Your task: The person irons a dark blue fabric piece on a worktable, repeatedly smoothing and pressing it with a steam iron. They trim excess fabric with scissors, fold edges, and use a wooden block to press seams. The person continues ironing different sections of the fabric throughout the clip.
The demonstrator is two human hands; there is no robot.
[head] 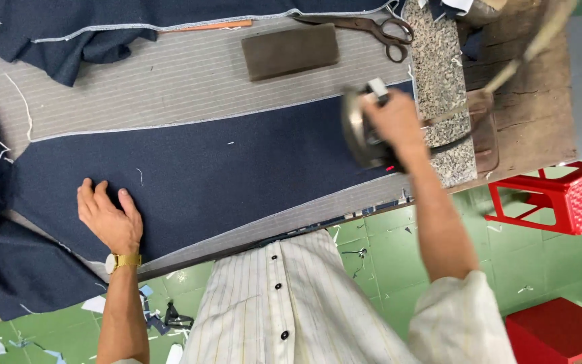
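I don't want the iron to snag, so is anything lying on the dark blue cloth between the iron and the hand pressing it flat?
Nothing solid. Between the iron in the right hand and the left hand, the dark blue cloth lies flat, with only tiny white thread bits. The scissors and brown block sit beyond it.

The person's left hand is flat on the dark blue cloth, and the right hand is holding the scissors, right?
Not quite. In the head view the right hand holds an iron, not the scissors, which lie untouched at the far edge of the table. The left hand does lie flat on the dark blue cloth.
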